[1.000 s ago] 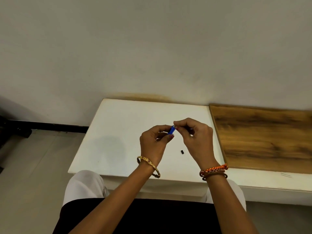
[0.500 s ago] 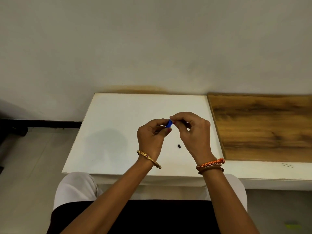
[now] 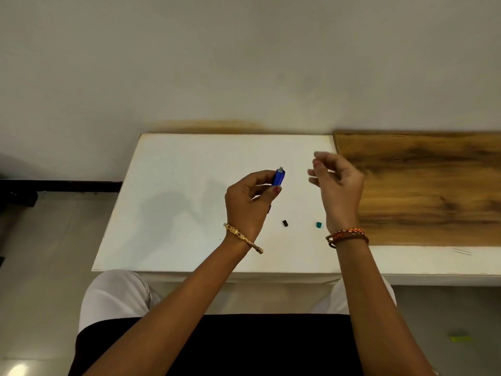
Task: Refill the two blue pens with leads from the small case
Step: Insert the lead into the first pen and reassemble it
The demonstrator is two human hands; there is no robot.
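1. No readable writing or brand on any item.
2. Blue pen: short blue barrel with a pale tip pointing up, held above the white counter.
3. Left hand: fingers and thumb pinch the pen.
4. Right hand: blurred, fingers loosely curled; whether they hold anything I cannot tell.
5. Small black piece and green piece lie on the counter between the wrists.

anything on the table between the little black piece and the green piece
No. In the head view the stretch of white table between the small black piece and the green piece is bare.
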